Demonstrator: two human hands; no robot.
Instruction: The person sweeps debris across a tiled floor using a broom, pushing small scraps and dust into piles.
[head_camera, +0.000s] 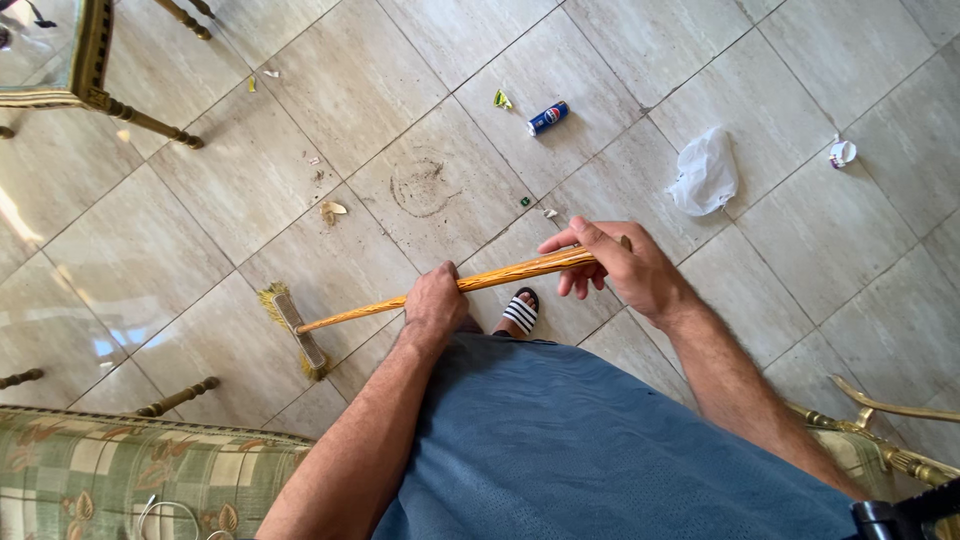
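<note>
on the tiled floor (600, 70), mid-sweep: left hand (435, 305) and right hand (625, 265) both gripping broom (400, 300); next, probably pulling scraps together, judging by scattered can (547, 117).

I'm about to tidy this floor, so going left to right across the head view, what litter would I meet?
Dry leaf scrap → yellow-green wrapper → blue drink can → white plastic bag → small crumpled white paper.

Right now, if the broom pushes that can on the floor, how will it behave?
The can lies on its side on smooth tile, so it will probably roll rather than slide. It looks small and likely light, so the broom may send it skittering away.
</note>
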